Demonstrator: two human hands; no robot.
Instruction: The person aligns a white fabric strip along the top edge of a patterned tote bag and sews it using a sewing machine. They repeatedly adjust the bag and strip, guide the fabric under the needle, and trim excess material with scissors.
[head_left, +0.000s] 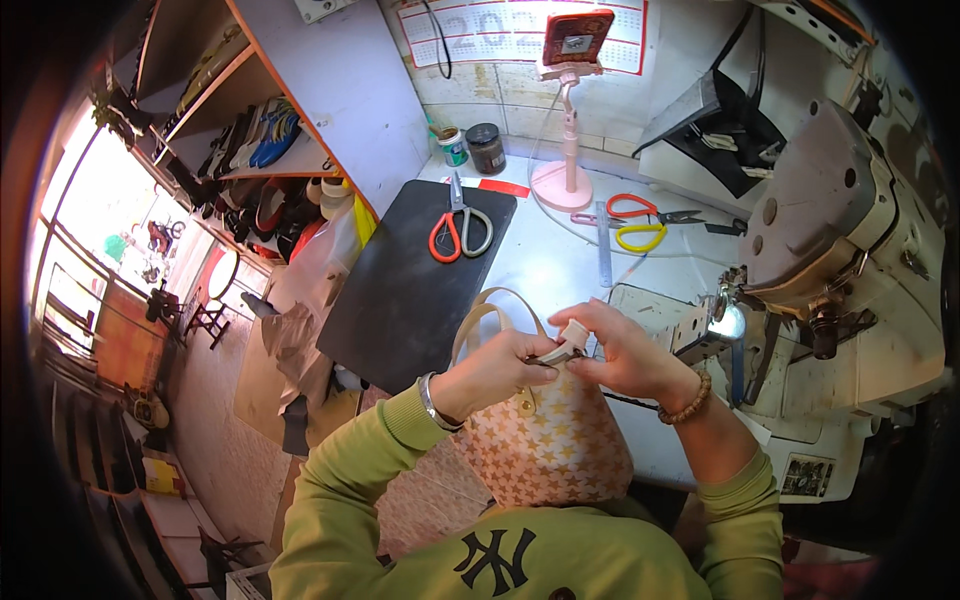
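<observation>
A pale handbag with gold stars rests against my lap at the table's front edge. Its beige handle arches up behind my left hand, and a round brass-coloured stud shows below. Between my hands is a cream strap-like piece, with a narrow grey, dark-edged part near my left fingertips; I cannot make out its exact kind. My left hand pinches the near end of this piece between thumb and fingers. My right hand closes on its other side with thumb and forefinger.
Red-and-grey scissors lie on a black mat. Red-and-yellow scissors and a clear ruler lie near a pink phone stand. A large sewing machine stands at right. Two jars sit against the wall.
</observation>
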